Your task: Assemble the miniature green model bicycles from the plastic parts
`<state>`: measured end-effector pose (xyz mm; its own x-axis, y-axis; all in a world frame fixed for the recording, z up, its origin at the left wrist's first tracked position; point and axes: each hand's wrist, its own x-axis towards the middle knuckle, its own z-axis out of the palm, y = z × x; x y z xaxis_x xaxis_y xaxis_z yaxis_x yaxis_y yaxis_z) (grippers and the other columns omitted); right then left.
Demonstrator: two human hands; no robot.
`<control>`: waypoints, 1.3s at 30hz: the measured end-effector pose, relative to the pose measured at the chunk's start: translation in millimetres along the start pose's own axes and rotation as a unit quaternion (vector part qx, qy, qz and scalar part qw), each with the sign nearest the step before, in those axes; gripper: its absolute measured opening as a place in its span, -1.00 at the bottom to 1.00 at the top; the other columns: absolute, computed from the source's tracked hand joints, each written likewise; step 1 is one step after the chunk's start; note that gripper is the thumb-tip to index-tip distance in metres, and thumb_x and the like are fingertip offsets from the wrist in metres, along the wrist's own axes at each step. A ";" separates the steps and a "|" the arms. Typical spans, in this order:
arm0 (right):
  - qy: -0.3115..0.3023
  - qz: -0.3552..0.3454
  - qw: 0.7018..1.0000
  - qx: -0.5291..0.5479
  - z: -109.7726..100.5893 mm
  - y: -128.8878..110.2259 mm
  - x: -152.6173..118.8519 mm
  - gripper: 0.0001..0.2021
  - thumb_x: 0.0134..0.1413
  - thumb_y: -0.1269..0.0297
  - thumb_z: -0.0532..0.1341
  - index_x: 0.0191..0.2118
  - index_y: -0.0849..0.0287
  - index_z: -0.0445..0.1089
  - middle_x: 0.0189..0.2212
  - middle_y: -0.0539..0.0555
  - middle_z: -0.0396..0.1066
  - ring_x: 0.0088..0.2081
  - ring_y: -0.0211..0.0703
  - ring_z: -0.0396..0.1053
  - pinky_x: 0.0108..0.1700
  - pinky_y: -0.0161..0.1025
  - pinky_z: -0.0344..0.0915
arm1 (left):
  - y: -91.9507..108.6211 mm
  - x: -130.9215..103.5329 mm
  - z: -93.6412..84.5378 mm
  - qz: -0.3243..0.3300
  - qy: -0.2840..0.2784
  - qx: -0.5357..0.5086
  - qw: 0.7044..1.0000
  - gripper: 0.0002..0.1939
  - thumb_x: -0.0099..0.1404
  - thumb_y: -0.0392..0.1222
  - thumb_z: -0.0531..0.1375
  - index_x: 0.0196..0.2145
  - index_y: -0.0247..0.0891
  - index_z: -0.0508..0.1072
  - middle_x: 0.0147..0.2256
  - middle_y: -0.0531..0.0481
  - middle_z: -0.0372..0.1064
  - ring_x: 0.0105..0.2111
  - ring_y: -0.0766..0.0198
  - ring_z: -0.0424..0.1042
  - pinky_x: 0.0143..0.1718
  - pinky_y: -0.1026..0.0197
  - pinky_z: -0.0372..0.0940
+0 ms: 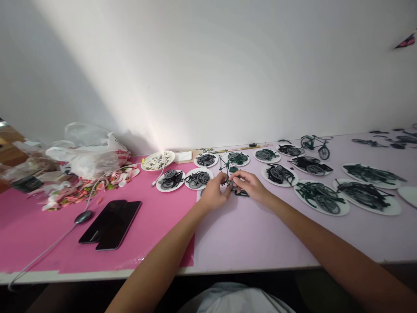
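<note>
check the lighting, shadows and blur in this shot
Head view: bright band slants down the wall, shadow beside the plastic bag; head view: small glare on the left phone; head view: fine parts between left hand and right hand look soft, rightmost plate looks stretched

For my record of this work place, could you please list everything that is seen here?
Wall: one, pale grey, behind
Table: one, pink left, lilac right
Plastic bag: at least one, white, left
Petals: many, mostly pink, beside bag
Phone-like slabs: two, black, overlapping on pink
Mouse-like object: one, dark, on cable
Plate of white bits: one, cream, back of pink
Plates of bicycle parts: about eleven, white, parts dark, across table
Other plate: one, white, right edge
Toy bicycle: one, dark, back right
Held part: one, green, between hands
Left hand, right hand: two, centre
</note>
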<state>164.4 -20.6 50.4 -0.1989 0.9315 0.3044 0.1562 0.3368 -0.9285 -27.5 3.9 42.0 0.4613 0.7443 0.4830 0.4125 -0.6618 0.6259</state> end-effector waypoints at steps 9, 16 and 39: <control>0.005 -0.035 0.999 -0.015 2.2 0.6 0.2 -0.67 0.28 -0.06 0.21 -0.16 0.11 0.50 -0.21 0.09 0.48 -0.29 -0.11 0.43 -0.32 -0.24 0.38 | 14.3 -2.6 -4.2 0.007 -0.018 -0.075 0.997 -0.70 0.42 0.02 0.17 -0.04 -0.24 0.38 -0.07 -0.15 0.49 -0.11 0.07 0.46 -0.01 0.07 0.30; 0.019 -0.027 0.999 -0.010 4.6 1.0 0.0 -0.68 0.25 -0.04 0.23 -0.18 0.13 0.51 -0.17 0.12 0.52 -0.22 -0.06 0.46 -0.31 -0.22 0.40 | 14.1 -2.6 -1.8 -0.018 -0.007 -0.077 0.997 -0.67 0.51 0.09 0.05 -0.06 -0.23 0.37 -0.08 -0.15 0.45 -0.08 0.07 0.42 0.07 0.05 0.27; -0.026 -0.003 0.999 0.032 5.1 -10.6 -4.0 -0.60 0.16 -0.17 0.28 -0.32 0.13 0.47 -0.39 0.06 0.46 -0.39 -0.13 0.39 -0.39 -0.24 0.31 | 19.1 -0.2 -0.7 -0.067 -0.006 -0.210 0.975 -0.80 0.42 -0.03 0.02 -0.26 -0.19 0.24 -0.34 0.02 0.31 -0.27 0.20 0.33 -0.13 0.15 0.26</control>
<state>158.6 -28.6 57.9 -0.2495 0.9204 0.3011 0.0925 0.3322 -0.9387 -20.3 -8.9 54.3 0.4358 0.8189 0.3734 0.1124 -0.4611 0.8802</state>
